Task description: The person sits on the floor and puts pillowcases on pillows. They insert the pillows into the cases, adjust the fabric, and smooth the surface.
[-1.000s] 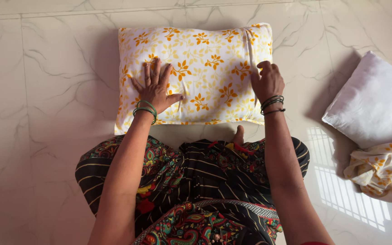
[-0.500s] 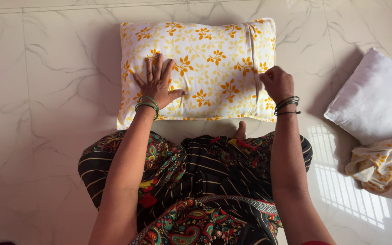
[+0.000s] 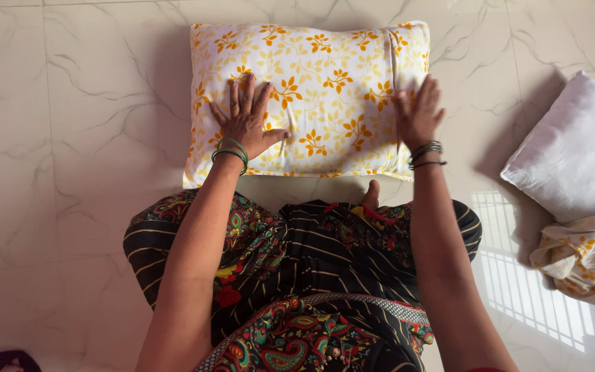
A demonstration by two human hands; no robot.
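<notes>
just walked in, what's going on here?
A person sits on the marble floor with both hands flat on a pillow in a white case with orange leaf print. The left hand presses its left half; the right hand lies open near the case's right end. A bare white pillow and a crumpled matching pillowcase lie to the right.

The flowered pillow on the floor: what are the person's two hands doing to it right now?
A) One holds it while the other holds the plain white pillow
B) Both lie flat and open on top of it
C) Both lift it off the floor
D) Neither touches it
B: the left hand and the right hand both rest palm-down with fingers spread on the flowered pillow, which lies on the marble floor; the plain white pillow sits untouched to the right.
</notes>
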